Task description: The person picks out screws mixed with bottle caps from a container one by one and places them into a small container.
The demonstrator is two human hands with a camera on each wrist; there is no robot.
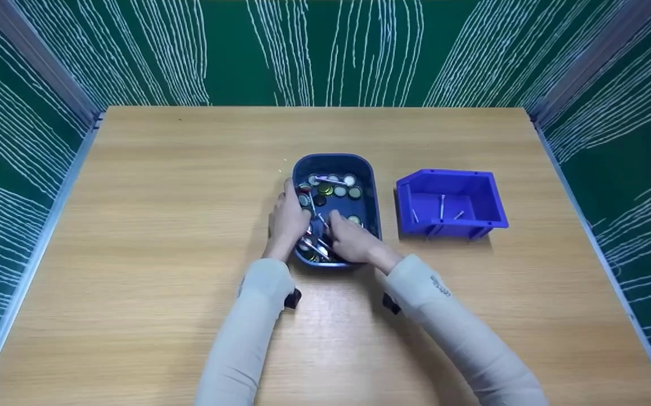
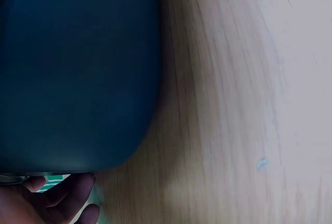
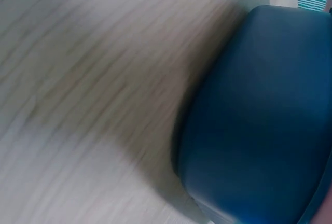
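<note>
A dark blue bin (image 1: 375,197) stands mid-table and holds several bottle caps (image 1: 354,193) and several metal screws (image 1: 330,180). My left hand (image 1: 287,220) grips the bin's left wall. In the left wrist view, its fingers (image 2: 72,195) lie along the outside of the bin wall. My right hand (image 1: 353,239) reaches over the right side into the bin, fingertips down among screws and caps. A screw (image 1: 322,220) lies by its fingertips; whether they pinch it cannot be made out. The right wrist view shows mostly the bin's outer wall (image 3: 259,115).
To the right of the dark bin stands a purple-blue open bin (image 1: 447,228) with 3 screws (image 1: 442,207) in it. The wooden table (image 1: 179,186) is bounded by green walls (image 1: 224,56) with white lines at the back and sides.
</note>
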